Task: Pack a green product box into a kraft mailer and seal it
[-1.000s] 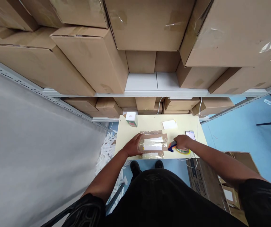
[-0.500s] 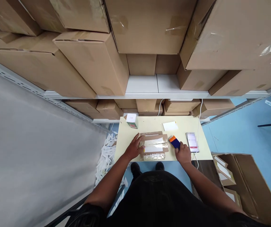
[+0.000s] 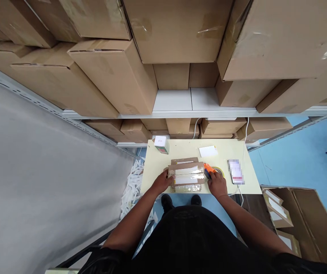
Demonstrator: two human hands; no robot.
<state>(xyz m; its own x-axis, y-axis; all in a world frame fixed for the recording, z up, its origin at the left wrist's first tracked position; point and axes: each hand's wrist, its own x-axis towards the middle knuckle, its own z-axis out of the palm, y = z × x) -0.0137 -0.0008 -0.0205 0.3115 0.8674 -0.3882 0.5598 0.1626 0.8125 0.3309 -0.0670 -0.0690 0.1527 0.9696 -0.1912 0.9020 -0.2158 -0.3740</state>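
Observation:
Small flat cardboard boxes (image 3: 186, 176), covered with clear tape and white paper strips, lie together on the pale table (image 3: 156, 163). My left hand (image 3: 162, 182) grips the left end of the upper box, thumb on top. My right hand (image 3: 218, 185) is closed on an orange and blue tape dispenser (image 3: 209, 168), held at the right end of that box. A yellowish tape roll (image 3: 219, 171) shows beside the dispenser, partly behind my fingers. Whether the dispenser touches the box I cannot tell.
Behind the boxes stand a small white and green box (image 3: 161, 144) and a white card (image 3: 208, 151). A phone (image 3: 236, 172) with a cable lies at right. Large cartons (image 3: 177, 34) fill the shelf above. An open carton (image 3: 303, 213) holds small boxes at lower right.
My right hand has turned the tape dispenser and brought it left against or near the box's right end. My left hand has shifted slightly lower at the left end.

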